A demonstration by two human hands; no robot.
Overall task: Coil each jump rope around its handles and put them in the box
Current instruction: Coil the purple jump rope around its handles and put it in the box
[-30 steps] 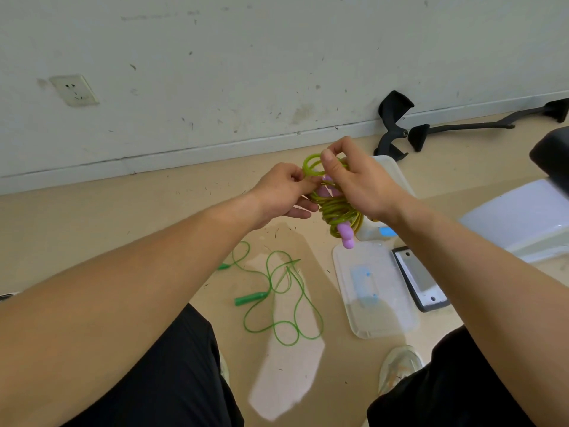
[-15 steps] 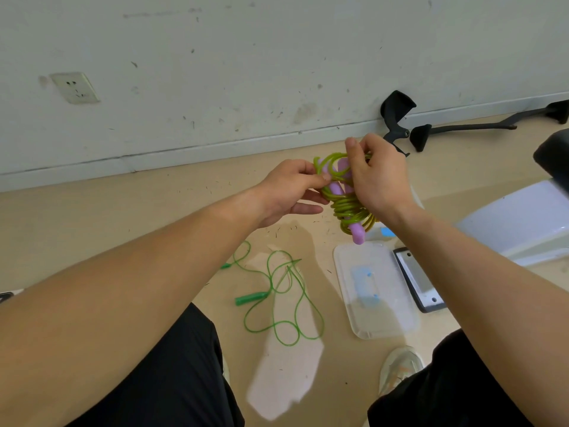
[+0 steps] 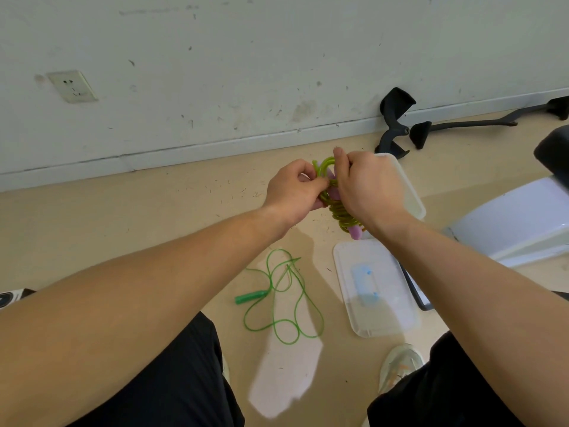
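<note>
Beige floor (image 3: 154, 229) under a scuffed white wall (image 3: 277, 57); person seated, both arms reaching to mid-frame. Left hand (image 3: 292, 192) pinched the upper turns of the yellow-green jump rope (image 3: 338, 212), its grip closed on the cord. Right hand (image 3: 369, 189) curled over the top loop from the other side, grip likewise clenched on the bundle. Rope was held in the air, wound round purple handles (image 3: 354, 232), one end showing below the coil. Clear box (image 3: 411, 195) sat just behind the right hand, right of centre; its lid (image 3: 378, 303) lay on the floor lower in the frame. The green jump rope (image 3: 251, 297) lay loose and uncoiled at lower centre. Risks, as judged: the springy cord looked likely to unwind if the last loop was not tucked before either grip eased. A slack end could catch on the box rim. The loose green loops could knot when lifted.
</note>
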